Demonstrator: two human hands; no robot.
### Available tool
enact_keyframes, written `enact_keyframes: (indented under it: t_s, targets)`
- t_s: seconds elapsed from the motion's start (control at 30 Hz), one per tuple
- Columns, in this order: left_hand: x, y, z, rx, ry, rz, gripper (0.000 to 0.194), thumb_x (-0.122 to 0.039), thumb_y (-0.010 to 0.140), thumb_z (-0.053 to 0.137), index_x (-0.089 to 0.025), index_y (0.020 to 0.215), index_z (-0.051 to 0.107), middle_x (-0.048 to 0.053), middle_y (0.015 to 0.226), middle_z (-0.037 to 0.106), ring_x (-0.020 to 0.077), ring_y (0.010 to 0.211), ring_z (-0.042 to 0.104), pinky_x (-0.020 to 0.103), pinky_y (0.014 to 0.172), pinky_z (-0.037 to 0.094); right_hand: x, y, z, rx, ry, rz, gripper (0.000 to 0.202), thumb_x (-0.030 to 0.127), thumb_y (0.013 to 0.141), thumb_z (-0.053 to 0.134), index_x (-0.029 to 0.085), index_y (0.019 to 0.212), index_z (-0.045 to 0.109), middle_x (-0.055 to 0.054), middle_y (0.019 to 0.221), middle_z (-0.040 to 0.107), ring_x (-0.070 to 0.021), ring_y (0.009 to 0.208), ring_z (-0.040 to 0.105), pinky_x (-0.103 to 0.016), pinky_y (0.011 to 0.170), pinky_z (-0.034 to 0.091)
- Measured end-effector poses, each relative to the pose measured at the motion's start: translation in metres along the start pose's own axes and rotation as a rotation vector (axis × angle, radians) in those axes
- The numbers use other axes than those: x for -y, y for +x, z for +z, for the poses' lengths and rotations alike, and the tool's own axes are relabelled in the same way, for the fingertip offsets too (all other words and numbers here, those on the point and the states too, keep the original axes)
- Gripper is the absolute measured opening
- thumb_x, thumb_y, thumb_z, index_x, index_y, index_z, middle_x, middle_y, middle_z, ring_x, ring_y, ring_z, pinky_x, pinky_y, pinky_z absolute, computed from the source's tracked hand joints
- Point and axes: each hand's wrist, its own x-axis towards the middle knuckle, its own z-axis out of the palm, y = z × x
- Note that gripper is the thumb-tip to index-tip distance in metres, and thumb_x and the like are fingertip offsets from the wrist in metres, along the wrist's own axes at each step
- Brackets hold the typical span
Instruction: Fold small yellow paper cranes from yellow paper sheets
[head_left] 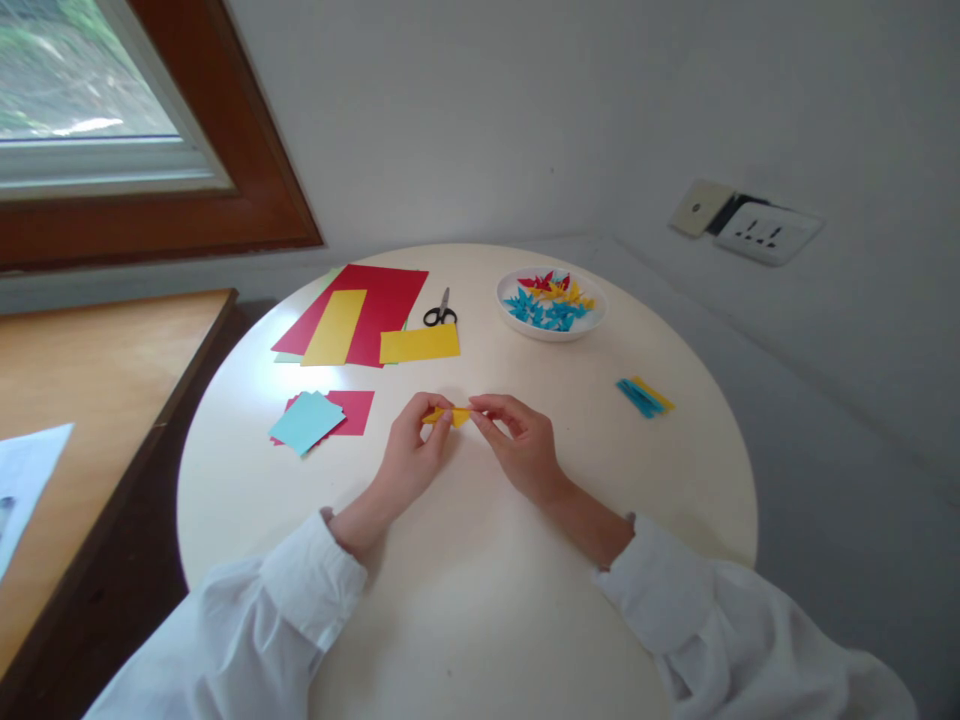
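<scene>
A small folded piece of yellow paper [459, 417] is held between my two hands, above the middle of the round table. My left hand [418, 440] pinches its left part between thumb and fingers. At the right tip, my right hand [523, 444] grips it with thumb and forefinger. The fingers cover part of the folds. To the left lie a stack of light blue paper squares [309, 421] and a red paper piece [358, 412]. Beyond my hands is a yellow paper strip [420, 344].
A white dish [551, 333] at the back right holds several folded blue, yellow and red paper figures. Black-handled scissors [441, 314] lie beside large red sheets [386, 300]. Folded blue and yellow strips [643, 396] sit at the right. A wooden desk [112, 370] stands left of the white table [480, 620].
</scene>
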Motion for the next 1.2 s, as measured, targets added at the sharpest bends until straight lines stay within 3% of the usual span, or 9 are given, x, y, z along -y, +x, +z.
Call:
enact_keyframes:
  t_s: [1.2]
  targets:
    - [-0.0021, -0.0004, 0.0001, 0.026, -0.04, -0.052, 0.011, -0.029, 0.084, 0.048, -0.019, 0.081, 0.051, 0.003, 0.083, 0.057, 0.0173, 0.08, 0.056, 0.031, 0.074, 0.044, 0.0007, 0.0015, -0.0019, 0.01, -0.037, -0.055, 0.009, 0.02, 0.077, 0.061, 0.02, 0.08, 0.069, -0.003, 0.079, 0.071, -0.0147, 0.073, 0.064, -0.027, 0.067, 0.052]
